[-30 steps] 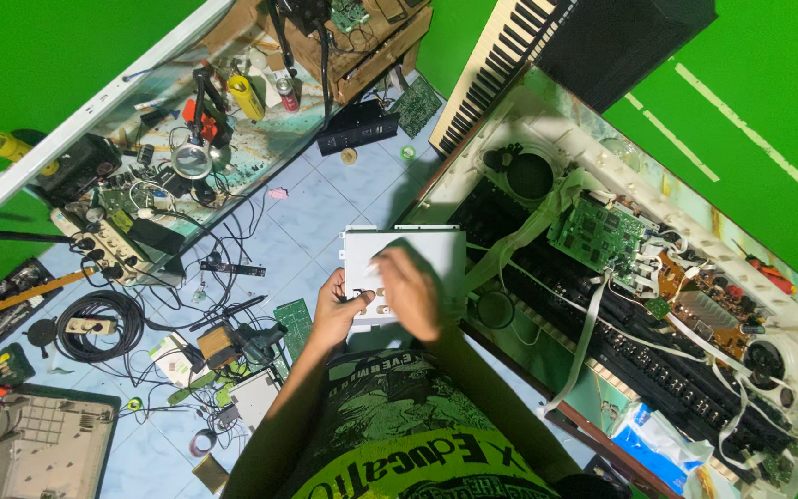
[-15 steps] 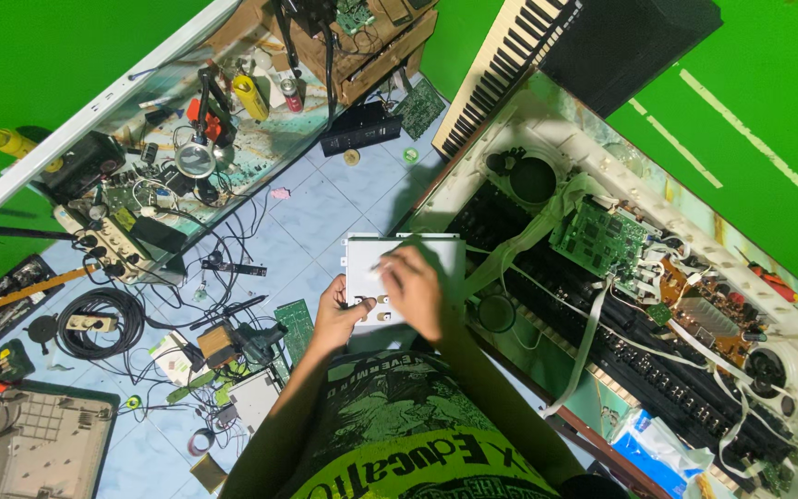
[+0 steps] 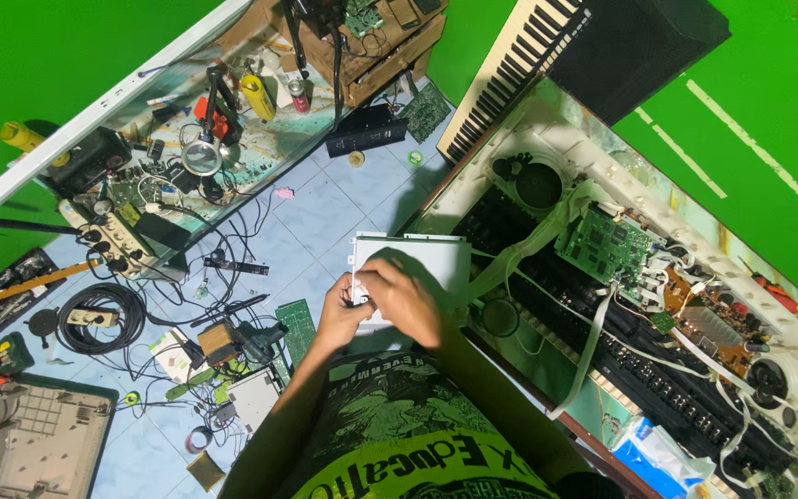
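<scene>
A blue and white plastic packet point(image 3: 659, 455) lies at the lower right, beside the opened keyboard's edge. A small yellow can point(image 3: 258, 96) with a label stands on the cluttered desk point(image 3: 260, 152) at the upper left.

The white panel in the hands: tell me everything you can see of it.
The white panel is a flat, roughly rectangular plate, plastic or painted metal by its look, held level above the tiled floor. Its far and right parts show; the near left part is hidden. The left hand grips its left edge and the right hand lies on top. A pale ribbon cable meets its right side.
</scene>
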